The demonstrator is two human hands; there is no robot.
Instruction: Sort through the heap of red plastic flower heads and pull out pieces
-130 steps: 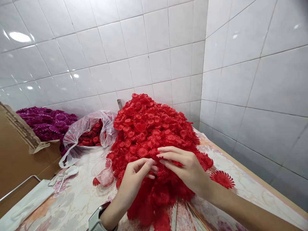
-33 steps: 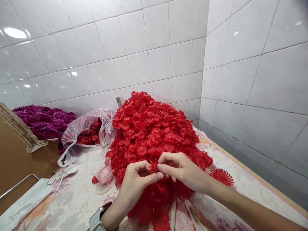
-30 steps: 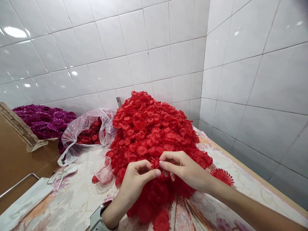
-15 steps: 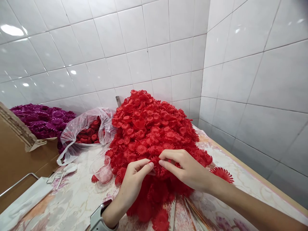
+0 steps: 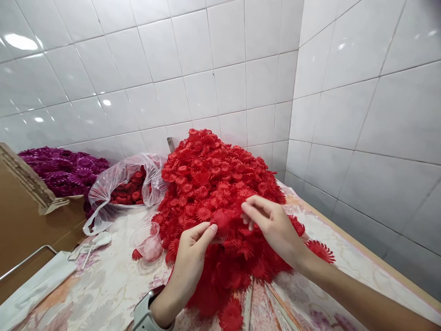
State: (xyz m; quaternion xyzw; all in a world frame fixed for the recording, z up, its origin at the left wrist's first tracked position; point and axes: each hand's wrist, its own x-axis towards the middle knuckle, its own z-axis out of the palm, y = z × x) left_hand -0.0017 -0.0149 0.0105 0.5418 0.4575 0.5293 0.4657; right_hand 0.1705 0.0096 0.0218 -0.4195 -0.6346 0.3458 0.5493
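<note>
At mid-frame, the left hand (image 5: 191,252) has its fingers clamped on a blurred red petal disc (image 5: 221,222), before the red heap (image 5: 210,170); whether the right hand's (image 5: 277,226) are closed, I can't tell.

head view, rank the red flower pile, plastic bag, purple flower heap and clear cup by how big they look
1. Red flower pile
2. Plastic bag and purple flower heap: too close to rank, the heap being partly hidden
3. Clear cup
</note>
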